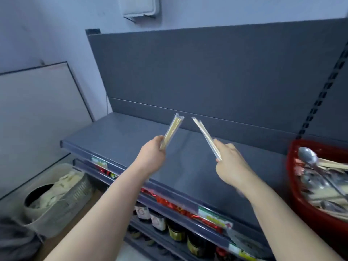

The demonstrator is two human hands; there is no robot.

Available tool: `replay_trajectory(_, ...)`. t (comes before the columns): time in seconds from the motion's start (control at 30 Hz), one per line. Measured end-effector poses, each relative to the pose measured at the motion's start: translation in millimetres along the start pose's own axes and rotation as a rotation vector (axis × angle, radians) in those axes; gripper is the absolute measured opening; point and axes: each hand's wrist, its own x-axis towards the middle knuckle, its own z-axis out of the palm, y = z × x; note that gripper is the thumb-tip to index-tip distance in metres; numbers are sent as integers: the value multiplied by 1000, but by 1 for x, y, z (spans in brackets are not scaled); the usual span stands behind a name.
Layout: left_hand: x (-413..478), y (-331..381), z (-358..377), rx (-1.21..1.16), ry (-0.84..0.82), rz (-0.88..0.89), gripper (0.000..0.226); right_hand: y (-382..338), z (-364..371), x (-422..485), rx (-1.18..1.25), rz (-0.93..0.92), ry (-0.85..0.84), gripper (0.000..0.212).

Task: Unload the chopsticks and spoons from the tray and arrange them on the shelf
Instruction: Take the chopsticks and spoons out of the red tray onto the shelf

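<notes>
Left grip (pixel 152 155), right grip (pixel 231 162) hold chopsticks (pixel 172 130) over shelf (pixel 122 132), tray (pixel 293 178) rightward.

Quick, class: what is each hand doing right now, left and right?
Left hand: grips a wrapped chopstick pack.
Right hand: grips another wrapped chopstick pack.

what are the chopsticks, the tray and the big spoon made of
Chopsticks: pale, matte, likely wood or bamboo, inside clear glossy plastic sleeves. Tray: red plastic, by its shiny moulded rim. Spoon: metal, probably steel, grey with soft glare.
</notes>
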Motion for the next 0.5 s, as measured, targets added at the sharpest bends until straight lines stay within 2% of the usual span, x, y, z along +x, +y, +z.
replay_trajectory(0.13, 0, -81, -61, -39, 66, -150, 56, -84, 65, 21, 53, -54, -39, 64)
replay_trajectory(0.27, 5, -151, -115, -32, 109, -190, 57, -160, 121, 41, 42, -114, -84, 53)
replay_trajectory(0.5, 45, -213, -156, -97, 113, -233, 54, -227, 177, 83, 20, -102, -142, 46)
